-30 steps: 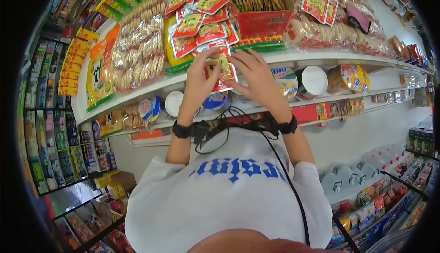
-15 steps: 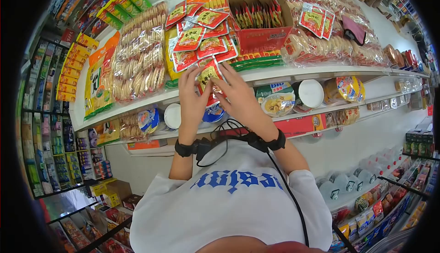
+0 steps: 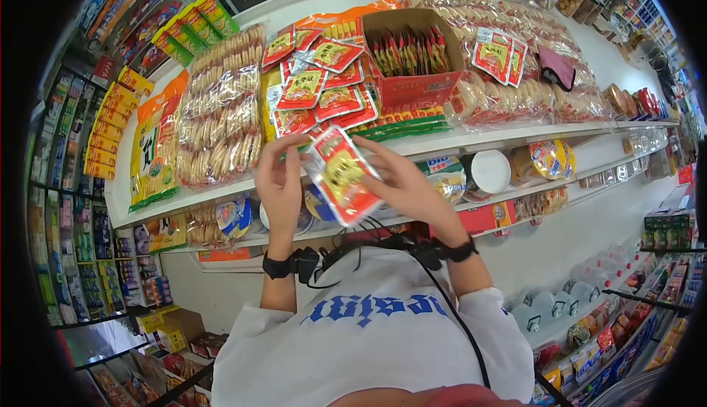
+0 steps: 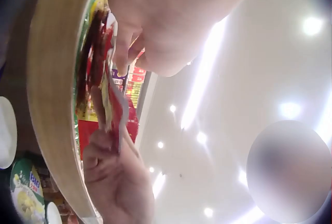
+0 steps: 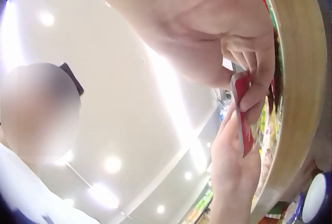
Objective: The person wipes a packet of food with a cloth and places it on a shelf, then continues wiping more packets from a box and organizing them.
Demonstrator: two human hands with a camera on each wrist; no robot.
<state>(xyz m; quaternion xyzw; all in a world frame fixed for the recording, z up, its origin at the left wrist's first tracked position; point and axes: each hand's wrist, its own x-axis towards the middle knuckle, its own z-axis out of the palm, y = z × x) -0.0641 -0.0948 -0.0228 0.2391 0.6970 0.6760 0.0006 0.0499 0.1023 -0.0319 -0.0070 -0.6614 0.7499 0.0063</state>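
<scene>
A red-and-yellow snack packet (image 3: 342, 175) is held tilted in front of the shelf edge. My right hand (image 3: 409, 190) pinches its right side, thumb across the printed face and fingers behind. In the right wrist view, the packet (image 5: 243, 112) shows nearly edge-on between thumb and fingers. My left hand (image 3: 278, 186) is beside the packet's left edge, fingers loosely bent with the tips near its upper corner. The left wrist view shows the left hand (image 4: 161, 22) above the packet (image 4: 118, 112). Similar packets (image 3: 320, 83) lie in a loose pile on the shelf behind.
Right of the pile stands an open red carton (image 3: 416, 61) of upright packets. Bagged round crackers (image 3: 221, 112) flank the display, with two packets (image 3: 499, 57) on the right-hand bags. Below the white shelf edge (image 3: 191, 195) sit noodle tubs (image 3: 442, 179).
The packet has come off the pile's front edge toward the body, its printed face now in plain view. The left hand has moved left, off the packet's face; the right hand keeps its grip.
</scene>
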